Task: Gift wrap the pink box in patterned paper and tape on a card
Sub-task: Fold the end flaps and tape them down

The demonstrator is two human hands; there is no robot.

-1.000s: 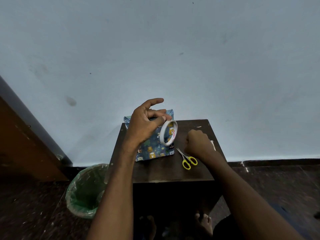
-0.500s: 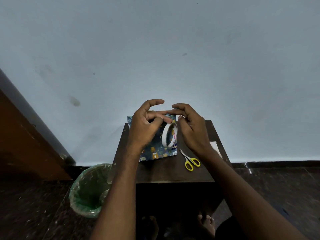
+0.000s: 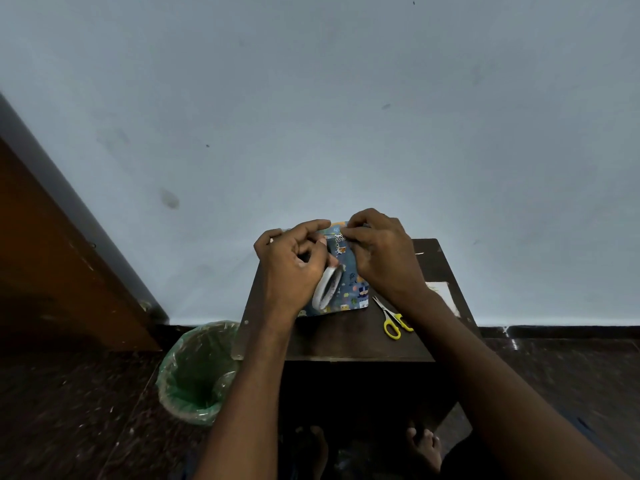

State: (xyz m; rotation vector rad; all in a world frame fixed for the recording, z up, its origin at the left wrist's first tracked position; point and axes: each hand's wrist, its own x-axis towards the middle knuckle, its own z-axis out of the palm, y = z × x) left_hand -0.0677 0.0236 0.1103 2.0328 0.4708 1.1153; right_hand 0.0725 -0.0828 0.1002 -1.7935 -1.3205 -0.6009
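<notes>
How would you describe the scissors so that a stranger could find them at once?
Start at the small dark table against the wall. Right of the blue patterned parcel, beside the right wrist, lie the scissors. Their bright yellow handles are the only yellow thing lying loose there.

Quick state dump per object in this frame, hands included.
wrapped box: on table, covered in patterned paper
tape roll: on edge, held by left hand
right hand: fingers curled at box's far edge
scissors: lying shut on table
bin: lined, on floor
</notes>
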